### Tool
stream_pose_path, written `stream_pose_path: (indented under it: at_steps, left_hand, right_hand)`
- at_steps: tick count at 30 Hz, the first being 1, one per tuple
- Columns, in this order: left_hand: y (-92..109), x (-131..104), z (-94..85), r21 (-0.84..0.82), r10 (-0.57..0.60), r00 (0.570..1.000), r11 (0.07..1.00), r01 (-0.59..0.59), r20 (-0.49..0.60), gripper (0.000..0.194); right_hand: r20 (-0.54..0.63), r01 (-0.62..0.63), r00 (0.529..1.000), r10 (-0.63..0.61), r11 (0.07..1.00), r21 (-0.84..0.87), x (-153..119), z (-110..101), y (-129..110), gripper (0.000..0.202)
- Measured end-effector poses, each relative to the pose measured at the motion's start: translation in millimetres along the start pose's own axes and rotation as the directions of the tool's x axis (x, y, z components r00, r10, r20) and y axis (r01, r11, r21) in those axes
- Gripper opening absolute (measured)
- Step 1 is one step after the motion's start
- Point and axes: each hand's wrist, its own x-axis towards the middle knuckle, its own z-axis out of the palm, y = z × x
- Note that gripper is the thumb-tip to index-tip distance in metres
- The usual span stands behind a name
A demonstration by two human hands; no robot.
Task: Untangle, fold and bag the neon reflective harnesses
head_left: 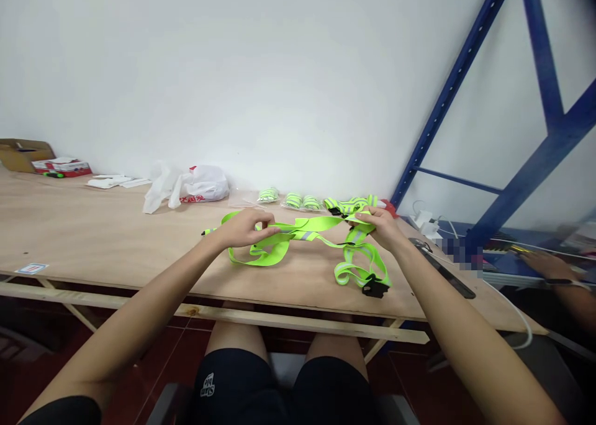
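A neon-yellow reflective strap harness (267, 257) with grey reflective stripes is stretched between my hands, just above the wooden table (298, 282). My left hand (246, 227) pinches it on the left, where a loop hangs around and below the fingers. On the right, my right hand (378, 226) grips the strap between thumb and fingers. From that side more strap dangles to the table, ending at a black buckle (375, 286) near the front edge. Behind my right hand lies another bundle of reflective straps (349, 205) with a black buckle.
Several packed strap rolls (268, 195) and a white plastic bag (205, 184) lie along the wall. Farther left are white papers (116, 181) and a cardboard box (25, 156). A dark keyboard (447, 273), cables and a blue metal frame (447, 95) stand right, beside another person's hand (549, 265).
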Motion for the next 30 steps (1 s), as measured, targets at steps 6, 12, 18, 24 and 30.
stream_pose_path:
  at_steps: [6,12,18,24,30]
  left_hand:
    - [-18,13,-21.7,0.295,0.095,0.99,0.954,-0.06,-0.108,0.04]
    - [-20,24,-49.2,0.181,0.061,0.973,0.983,-0.02,-0.223,0.047]
    - [-16,24,-61.3,-0.567,-0.238,0.914,0.823,0.009,-0.33,0.054]
    - [-16,19,-64.3,-0.641,-0.278,0.935,0.764,0.077,-0.219,0.049]
    - [-27,6,-64.0,-0.13,-0.243,0.942,0.967,0.217,-0.23,0.024]
  right_hand:
    - [-0.028,-0.004,1.0,0.003,0.998,-0.055,2,-4,-4,0.056]
    - [0.025,0.173,0.966,-0.256,0.575,-0.8,9,-16,-26,0.056]
    - [0.191,0.255,0.926,-0.325,0.167,-0.952,6,-24,-34,0.045]
    - [0.114,0.156,0.944,-0.308,0.116,-0.981,13,-30,-31,0.034]
    - [0.013,0.064,0.972,-0.233,0.213,-0.975,18,-52,-12,0.024]
